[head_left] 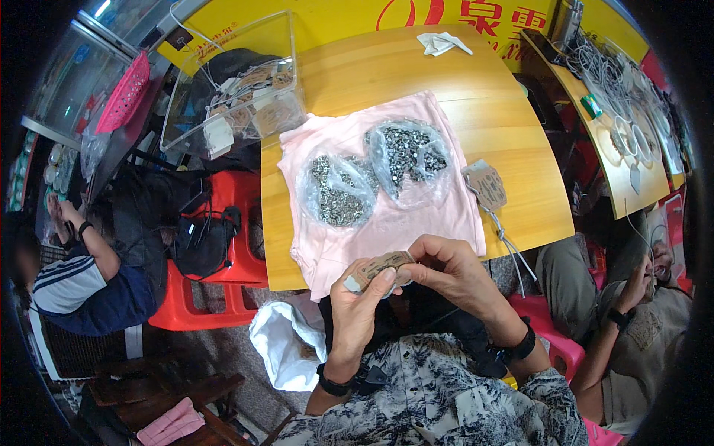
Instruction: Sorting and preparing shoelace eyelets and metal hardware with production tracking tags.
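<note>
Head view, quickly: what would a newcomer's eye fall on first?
Probably the two clear bags of shiny small parts, side by side on a pink cloth on the wooden table. Just nearer, the left hand holds a brown card, with the right hand's fingertips at its right end. Behind stretches a bright yellow banner.

Matt, card-like paper is noted in the held brown tag, and soft, creased, matt cotton-like fabric in the pink cloth. Small studs of bright, metal-like finish are contained in two thin, wrinkled, glossy clear plastic bags. The tabletop is finished in smooth, lightly sheened wood grain; the stool is formed of smooth, glossy red plastic.
</note>
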Tool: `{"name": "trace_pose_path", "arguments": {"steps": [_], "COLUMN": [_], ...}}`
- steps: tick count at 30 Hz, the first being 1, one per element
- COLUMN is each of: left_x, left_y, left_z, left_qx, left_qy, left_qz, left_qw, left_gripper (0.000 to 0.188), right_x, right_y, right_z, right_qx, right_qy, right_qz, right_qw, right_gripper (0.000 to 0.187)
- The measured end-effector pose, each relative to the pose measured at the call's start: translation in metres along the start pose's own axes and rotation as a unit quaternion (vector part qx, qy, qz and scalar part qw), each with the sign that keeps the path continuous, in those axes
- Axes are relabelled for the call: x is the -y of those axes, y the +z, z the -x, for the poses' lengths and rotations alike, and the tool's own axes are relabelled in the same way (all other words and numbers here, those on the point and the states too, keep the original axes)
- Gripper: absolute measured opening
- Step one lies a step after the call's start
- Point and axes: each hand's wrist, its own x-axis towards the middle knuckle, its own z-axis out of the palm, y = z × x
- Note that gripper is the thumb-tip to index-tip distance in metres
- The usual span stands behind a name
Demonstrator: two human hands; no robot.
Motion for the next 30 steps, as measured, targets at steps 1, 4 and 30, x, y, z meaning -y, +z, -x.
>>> {"name": "trace_pose_path", "arguments": {"steps": [1,4,30], "left_x": [0.001,-0.001,-0.005], "left_y": [-0.001,0.000,-0.003], "left_z": [0.000,0.000,-0.005], "left_qx": [0.000,-0.002,-0.060], "left_qy": [0.008,0.027,0.049], "left_qz": [-0.003,-0.004,0.050], "left_qw": [1.000,1.000,0.996], "left_gripper": [0.020,0.019,0.016], "right_x": [0.000,-0.002,-0.007], "right_y": [0.000,0.001,0.007], "right_z": [0.000,-0.002,-0.015], "right_qx": [-0.001,-0.003,0.006], "right_qy": [0.000,0.003,-0.026], "right_qz": [0.000,0.001,0.001], "right_qw": [1.000,1.000,1.000], "right_gripper": [0.015,0.016,0.021]}}
